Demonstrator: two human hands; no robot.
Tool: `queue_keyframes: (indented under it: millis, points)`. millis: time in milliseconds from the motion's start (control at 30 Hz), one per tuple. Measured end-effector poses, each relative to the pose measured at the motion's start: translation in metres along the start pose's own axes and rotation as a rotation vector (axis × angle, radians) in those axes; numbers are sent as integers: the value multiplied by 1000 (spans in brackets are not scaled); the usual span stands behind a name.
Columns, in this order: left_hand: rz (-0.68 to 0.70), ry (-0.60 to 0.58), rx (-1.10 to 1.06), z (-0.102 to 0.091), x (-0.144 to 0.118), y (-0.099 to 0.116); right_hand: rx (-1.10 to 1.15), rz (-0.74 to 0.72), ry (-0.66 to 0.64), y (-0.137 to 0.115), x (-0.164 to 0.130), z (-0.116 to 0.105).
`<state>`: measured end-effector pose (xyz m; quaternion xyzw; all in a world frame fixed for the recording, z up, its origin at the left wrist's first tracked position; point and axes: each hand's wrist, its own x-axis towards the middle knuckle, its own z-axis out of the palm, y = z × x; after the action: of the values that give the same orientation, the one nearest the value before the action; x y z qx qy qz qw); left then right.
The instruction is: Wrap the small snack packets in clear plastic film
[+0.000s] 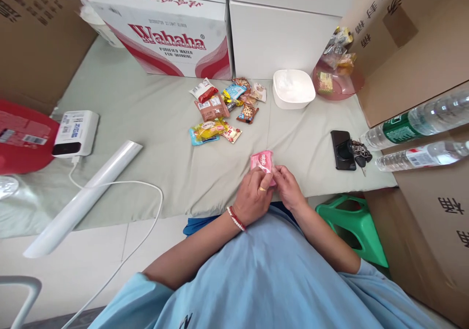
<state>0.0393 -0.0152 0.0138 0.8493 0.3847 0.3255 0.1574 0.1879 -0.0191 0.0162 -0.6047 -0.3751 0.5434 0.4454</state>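
While both hands meet close to the person's body, a pink packet (pixel 261 160) sits between them at the near edge of the table (pixel 304 141); whether it rests on the surface or is lifted slightly, I cannot tell. The left hand (pixel 253 193) has its fingers curled together over the packet's near side, gripping it, though its thumb is largely hidden. The right hand (pixel 289 187) pinches the near right part between thumb and forefinger, so the packet seems steadied from two sides, its printed face turned up. Farther off, other snacks (pixel 212 108) lie in a loose heap, likely grouped there for easy reach. To their right stands a white bowl (pixel 295 102), and just beside it a red bowl (pixel 356 86) holds more packets near the cardboard (pixel 388 92). A phone (pixel 342 157) and keys (pixel 361 153) lie together at the right, presumably set aside so they leave the hands room.
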Motion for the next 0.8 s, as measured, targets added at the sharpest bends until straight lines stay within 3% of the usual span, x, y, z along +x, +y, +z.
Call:
queue_keyframes:
  millis: [100,233,333,467,600,700,800]
  points:
    - [73,-46,-138,3,-8,2,36,54,8,7,1,-7]
    - [32,-52,-254,-8,-21,-10,37,28,-20,4,9,-25]
    - [-116,25,-159,-29,-42,-36,7,-96,155,-15,39,-65]
    - [-272,145,87,-58,-81,-74,-85,-317,554,-78,124,-153]
    - [-258,129,270,-67,-103,-90,-375,-450,951,-148,232,-233]
    - [-208,147,417,-62,-100,-87,-772,-354,1089,-174,298,-259]
    - [-204,153,495,-58,-93,-83,-1177,-192,1030,-174,338,-261]
